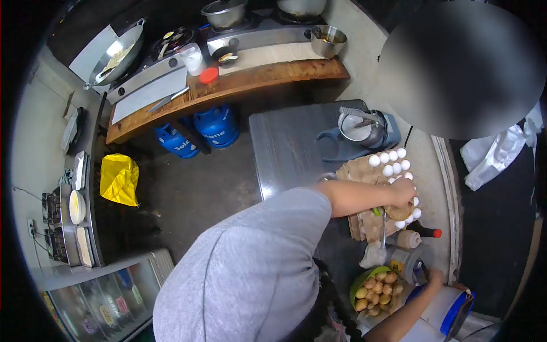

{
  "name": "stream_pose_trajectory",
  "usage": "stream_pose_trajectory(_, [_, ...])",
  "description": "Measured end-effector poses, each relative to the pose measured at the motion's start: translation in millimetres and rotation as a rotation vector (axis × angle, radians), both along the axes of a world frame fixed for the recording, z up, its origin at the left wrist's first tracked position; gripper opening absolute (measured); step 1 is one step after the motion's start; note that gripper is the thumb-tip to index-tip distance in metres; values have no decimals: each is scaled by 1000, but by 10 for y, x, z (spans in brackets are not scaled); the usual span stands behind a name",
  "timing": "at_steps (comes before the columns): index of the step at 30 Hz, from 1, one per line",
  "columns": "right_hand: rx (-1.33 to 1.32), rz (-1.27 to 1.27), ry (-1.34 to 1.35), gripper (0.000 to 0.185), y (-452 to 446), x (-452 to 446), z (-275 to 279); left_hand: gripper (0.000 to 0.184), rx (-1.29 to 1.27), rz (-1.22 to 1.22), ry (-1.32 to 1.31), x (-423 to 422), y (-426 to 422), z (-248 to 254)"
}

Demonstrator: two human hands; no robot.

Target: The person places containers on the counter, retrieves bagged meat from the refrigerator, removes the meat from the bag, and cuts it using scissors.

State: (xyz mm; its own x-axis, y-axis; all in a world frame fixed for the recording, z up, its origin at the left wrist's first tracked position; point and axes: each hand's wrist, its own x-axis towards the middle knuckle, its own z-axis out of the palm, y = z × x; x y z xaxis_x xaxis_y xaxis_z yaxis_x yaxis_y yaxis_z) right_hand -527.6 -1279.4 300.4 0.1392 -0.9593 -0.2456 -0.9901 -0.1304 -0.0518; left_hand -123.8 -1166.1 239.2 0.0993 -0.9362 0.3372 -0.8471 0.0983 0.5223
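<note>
My left hand (pixel 403 192) is over the cardboard egg tray (pixel 348 171), fingers curled by a rounded tan thing (pixel 401 211) I cannot identify. White eggs (pixel 393 156) sit in the tray around it. A small green piece (pixel 376 211) and a metal utensil (pixel 384 228) lie on the cardboard. Lower right, my right hand (pixel 435 277) is at a clear container (pixel 411 259); its fingers are mostly hidden. Beside that container stands a green bowl (pixel 354 283) of round yellow-brown produce (pixel 376 288). A white plastic bag (pixel 373 255) lies above the bowl.
A grey table (pixel 285 137) carries a metal pot (pixel 364 128) near the wall. A red-capped bottle (pixel 423 230) and a blue-rimmed tub (pixel 450 313) stand by my hands. Beyond are a wooden counter (pixel 273 71), a wok (pixel 117 54), blue gas cylinders (pixel 216 125) and a yellow bag (pixel 119 179).
</note>
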Motion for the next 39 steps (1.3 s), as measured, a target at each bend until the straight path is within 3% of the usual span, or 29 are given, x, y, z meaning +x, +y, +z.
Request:
stream_pose_trajectory(4, [-268,-84,-4,39,-41,-706,-254,22,-141,-64,-8,-15,-47,-119])
stream_pose_trajectory(6, [-230,-169,-261,45,444,-700,-84,20,-76,-84,-45,-20,48,-21])
stream_pose_trajectory(7, [-231,-177,-263,45,617,-731,-142,26,-11,-101,-51,-18,27,-40])
stream_pose_trajectory(9, [-352,-318,-720,43,997,-763,-235,28,47,-108,-45,-27,73,58])
stream_pose_trajectory(10, [-360,-330,-719,43,1229,-742,-214,30,106,-109,-35,-42,73,109])
stream_pose_trajectory(12, [-202,-654,-994,50,1818,-460,-12,32,106,-155,20,-82,4,131])
stream_pose_trajectory(14, [93,-549,-1645,64,2195,-488,-257,33,-45,-185,153,-152,80,181])
stream_pose_trajectory(16, [409,-535,-1969,71,2666,-349,-325,32,42,-205,221,-251,244,420])
stream_pose_trajectory(18, [487,-647,-2061,71,3243,350,287,32,154,-179,280,-330,351,664])
stream_pose_trajectory(19, [547,-620,-2062,64,3371,256,210,34,240,-227,237,-310,128,522])
stream_pose_trajectory(20, [607,-587,-2068,56,3487,163,123,30,66,-215,517,-312,145,479])
stream_pose_trajectory(21, [594,-508,-2053,55,3576,223,183,27,46,-249,408,-268,160,573])
stream_pose_trajectory(22, [592,-422,-2030,54,3626,314,233,28,122,-214,528,-231,50,530])
stream_pose_trajectory(23, [603,-384,-1887,53,3667,306,218,33,44,-313,547,-190,45,569])
stream_pose_trajectory(24, [621,-347,-1739,53,3709,297,181,33,16,-107,557,-214,28,524])
stream_pose_trajectory(25, [578,-373,-1764,53,3753,329,159,31,236,-179,884,-261,313,952])
stream_pose_trajectory(28, [503,-391,-1687,53,3847,384,121,32,212,-414,1154,-239,371,1087])
stream_pose_trajectory(30, [524,-222,-1647,50,3867,327,53,51,251,-509,1295,-371,700,1422])
stream_pose_trajectory(31, [521,-185,-1611,53,3872,306,-21,51,264,-528,1286,-409,830,1531])
stream_pose_trajectory(33, [552,-81,-1735,57,3860,263,-147,88,274,-756,1289,-488,1082,1676])
stream_pose_trajectory(34, [597,41,-1841,61,3850,245,-184,88,288,-764,1283,-561,1172,1727])
stream_pose_trajectory(35, [587,46,-1767,74,3857,256,-83,98,259,-840,1321,-627,1254,1776])
stream_pose_trajectory(36, [582,41,-1773,74,3883,265,11,108,225,-914,1360,-697,1353,1851])
stream_pose_trajectory(39, [651,98,-1738,81,3890,270,145,111,252,-919,1340,-814,1610,2005])
